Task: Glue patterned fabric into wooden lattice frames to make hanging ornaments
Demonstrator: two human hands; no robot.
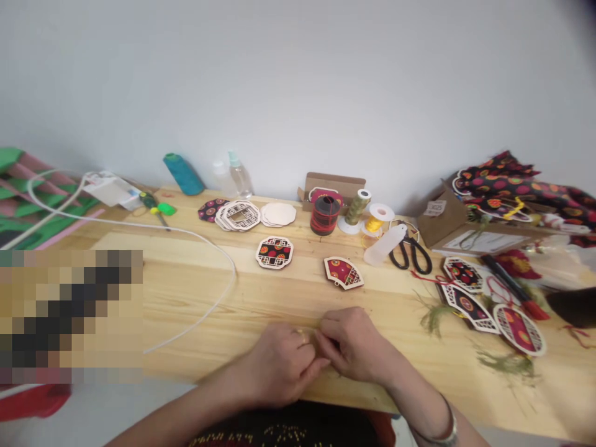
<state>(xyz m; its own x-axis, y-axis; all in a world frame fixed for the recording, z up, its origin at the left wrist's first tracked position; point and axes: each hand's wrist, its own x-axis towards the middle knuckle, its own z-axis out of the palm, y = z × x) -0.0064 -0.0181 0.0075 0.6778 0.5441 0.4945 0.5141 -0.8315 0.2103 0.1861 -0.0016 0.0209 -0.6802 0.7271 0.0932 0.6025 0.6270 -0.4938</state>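
My left hand point(286, 363) and my right hand point(356, 341) meet at the front edge of the wooden table point(195, 323). Both have their fingers curled and pinched together, thumbs almost touching. Whatever lies between the fingertips is too small or hidden to name. Just beyond them rests a fan-shaped ornament point(343, 274) with a pale wooden frame and red patterned cloth. Left of it lies an octagonal ornament point(274, 252) with a lattice frame over black and red cloth.
Behind stand a red-and-black thread spool point(325, 215), a green spool point(357, 210) and a yellow spool point(378, 218), beside black-handled scissors point(414, 254). Finished-looking ornaments point(519, 329) lie right, near a cardboard box point(475, 226). A white cable point(228, 273) loops across the left. Lattice pieces point(239, 215) are stacked behind.
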